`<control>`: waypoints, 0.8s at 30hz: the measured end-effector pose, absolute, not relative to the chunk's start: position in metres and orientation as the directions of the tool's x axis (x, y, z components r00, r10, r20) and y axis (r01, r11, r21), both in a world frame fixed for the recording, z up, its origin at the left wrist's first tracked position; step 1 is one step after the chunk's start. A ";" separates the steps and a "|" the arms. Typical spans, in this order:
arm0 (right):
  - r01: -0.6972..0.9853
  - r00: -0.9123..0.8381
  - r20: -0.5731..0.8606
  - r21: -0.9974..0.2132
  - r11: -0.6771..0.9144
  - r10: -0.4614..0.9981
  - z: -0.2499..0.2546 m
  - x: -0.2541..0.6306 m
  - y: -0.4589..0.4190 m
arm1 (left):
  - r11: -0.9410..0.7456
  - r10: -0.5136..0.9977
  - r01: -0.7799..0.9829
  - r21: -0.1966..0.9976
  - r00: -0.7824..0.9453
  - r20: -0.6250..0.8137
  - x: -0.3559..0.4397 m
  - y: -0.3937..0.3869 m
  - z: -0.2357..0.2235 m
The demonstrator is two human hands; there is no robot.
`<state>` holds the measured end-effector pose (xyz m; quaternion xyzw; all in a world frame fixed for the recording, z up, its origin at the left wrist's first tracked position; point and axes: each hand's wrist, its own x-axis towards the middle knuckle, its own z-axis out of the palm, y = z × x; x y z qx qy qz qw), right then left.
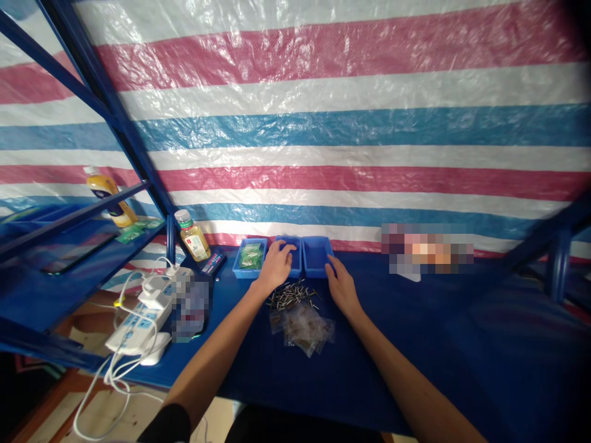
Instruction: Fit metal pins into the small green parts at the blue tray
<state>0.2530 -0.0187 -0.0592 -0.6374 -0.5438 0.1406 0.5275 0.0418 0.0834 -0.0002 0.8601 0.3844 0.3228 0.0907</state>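
Observation:
My left hand (276,264) rests over the middle of three small blue trays, the middle tray (295,246), with its fingers curled onto the rim. My right hand (341,286) lies beside the front of the right blue tray (317,255), fingers together and touching its wall. The left blue tray (250,257) holds small green packets. Between my hands, on the blue table (415,344), lies a heap of small metal screws (292,295). Just in front of it sit a few clear plastic bags (305,327).
A yellow drink bottle (194,235) stands left of the trays, another bottle (109,195) on the left shelf. White power strips with cables (141,311) lie at the table's left edge. Blue rack posts frame both sides. A striped tarpaulin hangs behind.

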 end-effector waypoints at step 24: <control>0.480 0.423 0.353 -0.869 0.125 0.835 -0.054 0.249 -0.022 | -0.177 0.977 0.880 0.441 0.102 0.188 -0.086 0.139 0.025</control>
